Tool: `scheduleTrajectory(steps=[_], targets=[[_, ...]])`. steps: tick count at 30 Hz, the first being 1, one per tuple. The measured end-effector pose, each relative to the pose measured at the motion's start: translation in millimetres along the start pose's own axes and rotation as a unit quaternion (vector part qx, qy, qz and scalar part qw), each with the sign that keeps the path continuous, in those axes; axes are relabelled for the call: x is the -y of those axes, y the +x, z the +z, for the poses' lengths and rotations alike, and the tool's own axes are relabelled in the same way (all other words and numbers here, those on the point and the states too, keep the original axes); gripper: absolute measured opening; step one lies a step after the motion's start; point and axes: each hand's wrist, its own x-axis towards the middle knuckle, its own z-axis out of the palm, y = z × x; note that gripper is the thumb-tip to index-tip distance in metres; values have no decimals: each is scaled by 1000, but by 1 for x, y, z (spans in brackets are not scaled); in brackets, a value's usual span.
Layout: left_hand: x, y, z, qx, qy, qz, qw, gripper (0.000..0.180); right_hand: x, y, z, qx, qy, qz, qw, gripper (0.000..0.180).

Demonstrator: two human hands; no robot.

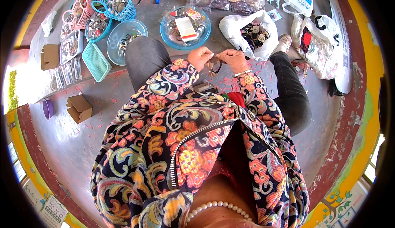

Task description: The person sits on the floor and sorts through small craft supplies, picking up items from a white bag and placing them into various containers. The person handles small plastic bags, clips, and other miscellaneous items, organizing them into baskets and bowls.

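A small tan bow on a thin dark elastic loop [214, 66] is pinched between the left hand [200, 57] and right hand [231, 59], fingers clamped on it; it is judged light, soft and floppy, best gripped at the bow's knot.

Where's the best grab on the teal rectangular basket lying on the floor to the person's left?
Probably by a long rim of the teal rectangular basket, coming from above. It lies flat, open side up and looks empty, so the rim is exposed. The edge facing the grey-trousered knee looks freest; clear packets crowd the opposite side.

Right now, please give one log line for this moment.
left hand: pinches brown hair tie | right hand: grips same tie | nearest: white bag
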Motion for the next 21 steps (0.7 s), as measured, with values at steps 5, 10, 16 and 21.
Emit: scheduleTrajectory(steps=[5, 10, 16, 21], targets=[[-36, -10, 3, 5, -172, -84, 982, 6, -4, 4, -8, 0, 38, 8, 999, 16], [-42, -10, 3, 7, -168, -96, 981, 7, -4, 7, -11, 21, 6, 0, 1000, 19], [-32, -4, -12, -45, -93, -92, 990, 9, -1, 8, -33, -23, -36, 25, 999, 24], [-51, -8, -5, -109, -99, -45, 988, 11, 6, 9, -41, -39, 1, 5, 999, 25]])
